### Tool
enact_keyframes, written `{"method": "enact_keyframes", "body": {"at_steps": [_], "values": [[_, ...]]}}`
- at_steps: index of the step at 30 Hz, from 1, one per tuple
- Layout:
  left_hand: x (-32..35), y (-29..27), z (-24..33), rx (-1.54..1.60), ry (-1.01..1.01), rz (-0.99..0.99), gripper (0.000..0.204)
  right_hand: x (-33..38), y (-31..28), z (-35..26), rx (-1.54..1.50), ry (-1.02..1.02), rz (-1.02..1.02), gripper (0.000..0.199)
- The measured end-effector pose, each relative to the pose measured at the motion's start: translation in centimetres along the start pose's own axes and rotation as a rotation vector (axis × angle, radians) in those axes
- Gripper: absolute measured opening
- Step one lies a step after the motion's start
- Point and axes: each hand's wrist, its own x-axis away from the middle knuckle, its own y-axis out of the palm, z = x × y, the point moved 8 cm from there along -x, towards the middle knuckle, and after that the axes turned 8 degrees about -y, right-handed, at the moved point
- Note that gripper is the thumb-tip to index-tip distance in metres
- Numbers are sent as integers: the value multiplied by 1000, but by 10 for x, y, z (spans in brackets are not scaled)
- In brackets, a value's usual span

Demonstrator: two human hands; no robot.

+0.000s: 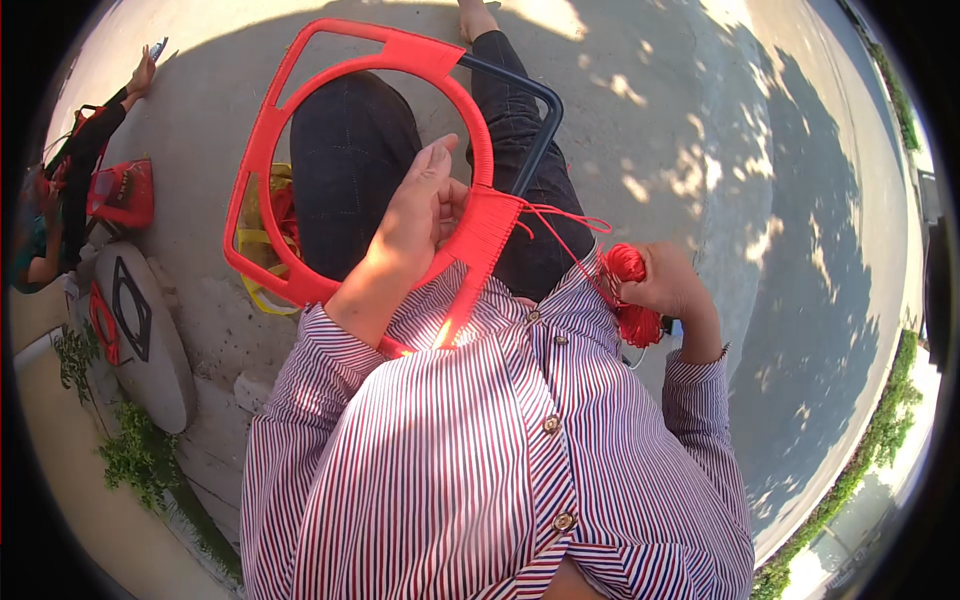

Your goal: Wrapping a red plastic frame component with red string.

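Observation:
A flat metal frame [415,55] with a round ring inside an angular outline lies tilted over my lap. Red cord is wound tightly round most of it; one bent dark bar [545,115] at its upper right is bare. My left hand [410,215] reaches across the ring, its curled fingers gripping the ring's right side by the wrapped joint. From that joint a loose red strand [560,212] runs right in a small loop. My right hand [665,285] is closed round a bundle of red cord [627,262], which bulges out above and below the fist.
A yellow bag [262,285] with red stuff inside stands left of my knee. Further left, a round slab [165,345] carries a dark frame [130,305] and a red one [103,322]. Another person's arm [105,120] and a red bag [125,195] are at the far left.

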Motion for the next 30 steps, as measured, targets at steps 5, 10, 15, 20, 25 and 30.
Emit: {"method": "enact_keyframes", "body": {"at_steps": [5,10,15,20,25,30], "values": [[-5,15,2,145,-8,-228,66,73,-25,140,-1572,-182,722,19],[-2,23,5,216,-19,-315,65,81,-30,172,-1562,23,1251,23],[-5,21,3,186,-22,-268,68,-15,-8,10,-1279,-153,453,37],[2,18,3,188,-8,-226,71,-51,31,-63,-1027,-148,-92,32],[3,7,2,220,-14,-182,43,-25,0,-13,-1162,-95,210,25],[-2,9,-2,226,-45,-227,38,6,8,23,-1267,-87,396,22]]}}
